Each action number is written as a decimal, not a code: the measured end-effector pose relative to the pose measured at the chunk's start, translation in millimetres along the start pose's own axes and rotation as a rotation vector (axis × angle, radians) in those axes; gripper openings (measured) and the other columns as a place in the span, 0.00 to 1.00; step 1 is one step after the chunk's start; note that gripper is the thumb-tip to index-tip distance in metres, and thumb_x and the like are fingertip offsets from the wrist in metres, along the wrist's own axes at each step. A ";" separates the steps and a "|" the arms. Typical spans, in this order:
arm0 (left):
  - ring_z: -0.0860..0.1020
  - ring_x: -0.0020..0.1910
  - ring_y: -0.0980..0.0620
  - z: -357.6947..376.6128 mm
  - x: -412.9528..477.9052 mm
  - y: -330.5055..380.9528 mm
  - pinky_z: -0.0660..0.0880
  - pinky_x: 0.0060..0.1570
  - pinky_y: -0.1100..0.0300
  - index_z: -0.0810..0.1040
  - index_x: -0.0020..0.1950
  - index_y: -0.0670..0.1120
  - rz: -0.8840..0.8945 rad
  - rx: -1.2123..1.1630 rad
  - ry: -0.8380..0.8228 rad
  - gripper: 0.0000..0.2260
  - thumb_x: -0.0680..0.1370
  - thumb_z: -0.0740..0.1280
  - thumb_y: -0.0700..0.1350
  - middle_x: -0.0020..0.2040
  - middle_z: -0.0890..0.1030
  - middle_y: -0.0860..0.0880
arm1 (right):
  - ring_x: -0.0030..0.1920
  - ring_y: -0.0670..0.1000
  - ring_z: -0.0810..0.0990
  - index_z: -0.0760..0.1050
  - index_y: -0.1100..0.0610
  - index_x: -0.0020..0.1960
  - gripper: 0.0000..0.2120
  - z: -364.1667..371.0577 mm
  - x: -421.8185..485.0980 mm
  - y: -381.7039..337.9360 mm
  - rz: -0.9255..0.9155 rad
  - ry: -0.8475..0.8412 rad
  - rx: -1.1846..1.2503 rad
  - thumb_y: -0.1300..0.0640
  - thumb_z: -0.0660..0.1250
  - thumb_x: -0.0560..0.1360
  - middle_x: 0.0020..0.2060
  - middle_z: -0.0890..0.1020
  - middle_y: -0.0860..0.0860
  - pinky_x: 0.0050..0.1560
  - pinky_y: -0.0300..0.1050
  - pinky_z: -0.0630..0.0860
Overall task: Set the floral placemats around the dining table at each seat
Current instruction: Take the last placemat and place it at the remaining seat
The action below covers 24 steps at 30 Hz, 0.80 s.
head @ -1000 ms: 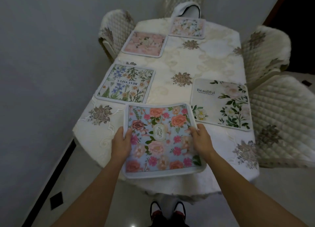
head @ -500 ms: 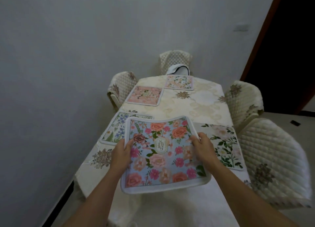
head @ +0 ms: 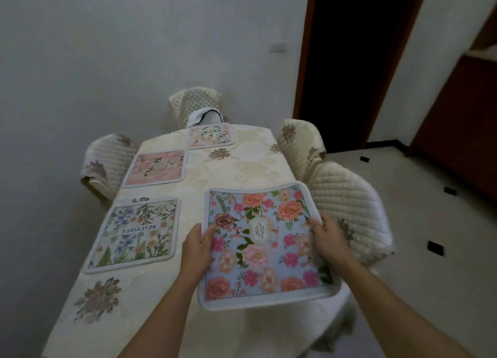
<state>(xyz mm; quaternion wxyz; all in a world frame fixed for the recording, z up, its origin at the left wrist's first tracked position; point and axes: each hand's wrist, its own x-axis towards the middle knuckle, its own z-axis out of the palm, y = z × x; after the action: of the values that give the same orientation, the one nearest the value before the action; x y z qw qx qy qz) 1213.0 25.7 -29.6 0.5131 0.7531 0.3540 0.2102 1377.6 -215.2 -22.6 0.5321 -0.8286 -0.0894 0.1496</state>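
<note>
I hold a light-blue floral placemat lifted above the right side of the dining table. My left hand grips its left edge and my right hand grips its right edge. The lifted mat hides the white "Beautiful" mat seen earlier on the right side. On the table's left side lie a blue-and-green flowered mat and a pink mat. A small pale floral mat lies at the far end.
Quilted cream chairs stand round the table: one at the far end, one on the left, two on the right. A grey wall runs close along the left. A dark doorway and tiled floor lie to the right.
The blue placemat came up off the near end of the table and moved right and forward, now covering the right-side mat. My view swung up and to the right.
</note>
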 end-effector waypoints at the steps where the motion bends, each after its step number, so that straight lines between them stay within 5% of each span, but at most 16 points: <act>1: 0.85 0.38 0.49 14.2 1.9 2.1 0.83 0.38 0.48 0.77 0.50 0.43 0.012 0.002 -0.040 0.13 0.82 0.63 0.52 0.42 0.84 0.46 | 0.47 0.53 0.85 0.74 0.49 0.52 0.09 -12.0 -8.7 5.2 0.025 0.055 0.007 0.46 0.60 0.80 0.47 0.84 0.51 0.49 0.59 0.82; 6: 0.84 0.40 0.49 91.9 -9.8 18.3 0.81 0.37 0.55 0.78 0.52 0.44 0.084 -0.041 -0.296 0.12 0.82 0.63 0.52 0.42 0.84 0.47 | 0.44 0.52 0.83 0.74 0.54 0.54 0.08 -77.6 -55.3 39.3 0.152 0.335 -0.001 0.51 0.60 0.81 0.46 0.83 0.52 0.41 0.47 0.80; 11: 0.83 0.38 0.50 166.5 -48.9 45.0 0.78 0.35 0.58 0.78 0.50 0.45 0.193 -0.042 -0.536 0.10 0.82 0.63 0.50 0.41 0.84 0.47 | 0.42 0.54 0.85 0.74 0.52 0.50 0.09 -143.7 -118.1 84.7 0.318 0.558 0.038 0.46 0.61 0.78 0.45 0.84 0.54 0.45 0.56 0.84; 15: 0.84 0.37 0.50 211.7 -79.7 69.3 0.80 0.35 0.56 0.79 0.50 0.44 0.269 -0.041 -0.697 0.13 0.82 0.63 0.52 0.40 0.85 0.46 | 0.42 0.54 0.85 0.73 0.53 0.52 0.08 -184.4 -162.3 101.1 0.382 0.719 0.059 0.49 0.60 0.80 0.45 0.84 0.55 0.42 0.51 0.83; 19: 0.83 0.34 0.57 250.6 -107.8 92.0 0.75 0.29 0.68 0.78 0.52 0.44 0.323 -0.039 -0.772 0.10 0.82 0.62 0.50 0.41 0.84 0.48 | 0.40 0.53 0.85 0.73 0.54 0.54 0.09 -216.9 -189.8 117.3 0.407 0.808 0.099 0.49 0.60 0.82 0.44 0.84 0.55 0.35 0.46 0.81; 24: 0.84 0.38 0.49 298.6 -127.5 107.7 0.79 0.34 0.59 0.77 0.52 0.43 0.347 0.002 -0.837 0.12 0.83 0.61 0.50 0.40 0.84 0.47 | 0.39 0.54 0.86 0.73 0.55 0.53 0.09 -253.0 -196.6 143.9 0.432 0.871 0.141 0.50 0.60 0.81 0.43 0.84 0.56 0.37 0.47 0.82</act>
<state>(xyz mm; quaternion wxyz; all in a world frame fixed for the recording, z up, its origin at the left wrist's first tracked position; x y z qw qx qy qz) 1366.0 -280.2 -39.4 0.5686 0.8219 -0.0154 -0.0298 1278.1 -552.0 -24.9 0.5317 -0.7755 0.3260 -0.0982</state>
